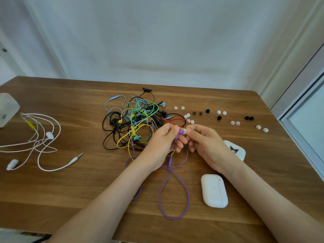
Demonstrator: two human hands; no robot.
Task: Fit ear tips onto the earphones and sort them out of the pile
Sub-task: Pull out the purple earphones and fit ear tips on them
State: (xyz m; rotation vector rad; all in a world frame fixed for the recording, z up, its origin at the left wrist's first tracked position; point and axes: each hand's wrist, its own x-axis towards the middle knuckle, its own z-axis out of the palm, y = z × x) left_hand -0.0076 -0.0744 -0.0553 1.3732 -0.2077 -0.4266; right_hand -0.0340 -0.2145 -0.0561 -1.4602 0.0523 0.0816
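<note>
The left hand (163, 139) holds the purple earbud (180, 132) just above the surface (73, 186), at the near right edge of the pile (135, 120). Its fingers (171, 128) are clamped on the bud's body, and the purple cable (173, 199) trails down in loops toward the person. The right hand (205, 142) meets it from the other side, its fingers (192, 128) pinched on a white tip (184, 131) that touches the bud's nozzle. Whether the tip is fully seated is too small to tell. To do this well, I would keep the bud braced and square to the tip, then roll the tip's collar over the nozzle lip with a slight twist instead of a straight shove, which can fold the soft skirt or pop it off. A light tug afterward would check that it has caught. The cable looks threaded among the yellow and green leads, so it should be drawn out slowly. More loose tips (220, 115), white and black, lie scattered to the right of the pile. White earphones (40, 139) lie well apart on the left, apparently sorted out. As for containers, a white case (214, 190) lies shut near the right forearm, so its contents are unseen. A cartoon case (235, 150) is partly hidden behind the right hand, and I cannot tell what it holds. A translucent box (7, 109) sits at the left edge, its contents unclear.
</note>
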